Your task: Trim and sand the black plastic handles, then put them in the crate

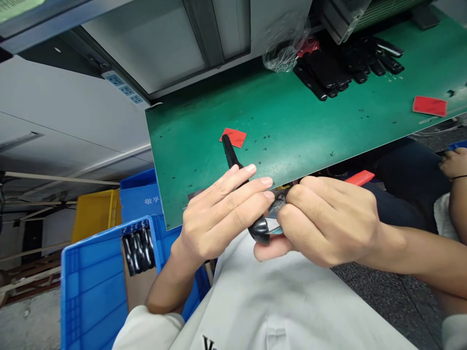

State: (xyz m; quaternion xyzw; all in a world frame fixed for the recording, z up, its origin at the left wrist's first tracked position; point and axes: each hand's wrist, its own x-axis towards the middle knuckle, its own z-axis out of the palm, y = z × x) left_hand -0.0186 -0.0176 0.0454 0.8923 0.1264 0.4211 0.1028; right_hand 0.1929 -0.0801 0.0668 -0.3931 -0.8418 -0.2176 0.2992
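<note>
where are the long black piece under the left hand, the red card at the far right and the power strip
Long black piece [230, 151], head view, on its narrow end.
Red card [429, 106], head view, on its face.
Power strip [126, 90], head view, on its middle socket.

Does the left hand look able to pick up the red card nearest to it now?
Probably not: the left hand holds the black piece, whose end partly hides the red card in this view.
</note>
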